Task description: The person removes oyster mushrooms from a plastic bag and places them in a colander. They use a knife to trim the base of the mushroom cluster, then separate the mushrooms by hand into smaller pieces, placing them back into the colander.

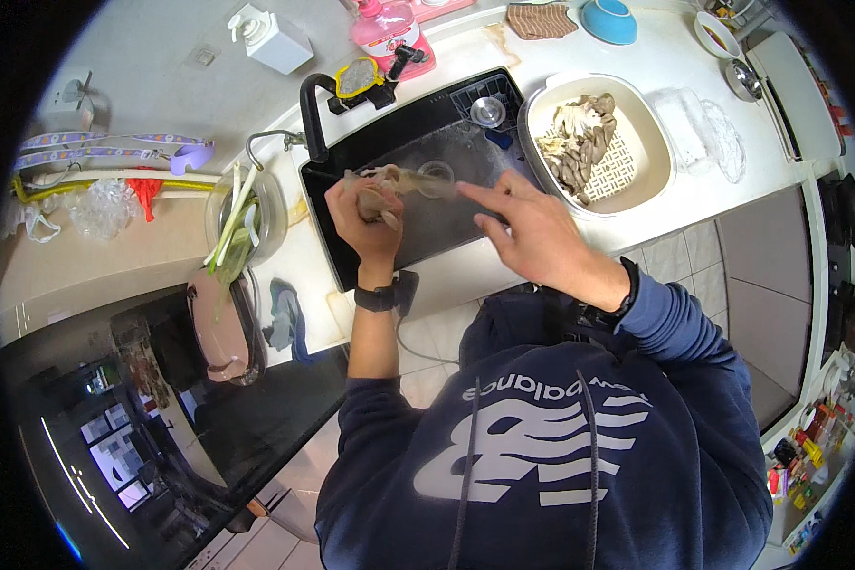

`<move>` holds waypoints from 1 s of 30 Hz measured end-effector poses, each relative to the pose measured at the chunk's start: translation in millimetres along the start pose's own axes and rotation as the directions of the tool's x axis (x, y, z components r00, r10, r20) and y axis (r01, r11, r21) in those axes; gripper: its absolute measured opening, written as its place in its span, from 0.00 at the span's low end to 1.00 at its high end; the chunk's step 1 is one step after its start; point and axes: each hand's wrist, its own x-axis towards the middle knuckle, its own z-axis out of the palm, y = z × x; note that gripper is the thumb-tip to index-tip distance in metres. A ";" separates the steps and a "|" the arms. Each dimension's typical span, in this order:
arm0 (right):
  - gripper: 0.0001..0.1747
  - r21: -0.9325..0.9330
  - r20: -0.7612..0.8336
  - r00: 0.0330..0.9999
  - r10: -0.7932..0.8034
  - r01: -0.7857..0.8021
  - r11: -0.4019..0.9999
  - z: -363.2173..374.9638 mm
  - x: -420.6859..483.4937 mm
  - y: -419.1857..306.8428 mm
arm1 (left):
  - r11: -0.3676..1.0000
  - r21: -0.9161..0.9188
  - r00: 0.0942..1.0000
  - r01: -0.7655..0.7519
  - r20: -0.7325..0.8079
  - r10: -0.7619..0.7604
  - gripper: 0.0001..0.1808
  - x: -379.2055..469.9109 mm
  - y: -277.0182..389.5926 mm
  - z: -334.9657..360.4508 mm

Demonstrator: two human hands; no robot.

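Observation:
My left hand point(368, 217) is closed around a clump of oyster mushrooms point(376, 203) over the left part of the black sink point(427, 235), just below the black faucet point(313, 121). My right hand point(534, 228) hovers above the sink's right side, index finger stretched toward the clump and thumb apart from it. A blurred pale strip point(434, 185) spans from the clump to that fingertip; whether the fingers pinch it is unclear. Right of the sink, a cream drain basket point(659, 171) holds more grey oyster mushrooms point(588, 142). The sink drain point(436, 178) shows behind the strip.
A glass bowl with scallions point(236, 214) stands left of the sink, beside a pink appliance point(217, 324) and a grey cloth point(283, 320). Behind are a pink soap bottle point(392, 35) and a blue bowl point(608, 21). Clear plastic packaging point(698, 135) lies right of the basket.

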 end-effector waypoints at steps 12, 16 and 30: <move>0.25 -0.047 -0.177 0.963 0.205 -0.217 0.975 -75.1 -13.8 55.6 | 0.357 -0.686 0.625 0.634 0.182 -0.759 0.18 -19.0 4.7 17.5; 0.25 0.009 -0.094 0.993 0.067 -0.066 0.998 -77.5 -4.4 48.9 | 0.462 -0.623 0.680 0.631 0.158 -0.716 0.16 -9.6 21.8 24.1; 0.24 0.195 0.069 0.990 -0.124 0.109 0.975 -64.0 17.9 14.6 | 0.894 -0.291 0.932 0.340 -0.022 -0.361 0.29 22.0 73.5 27.5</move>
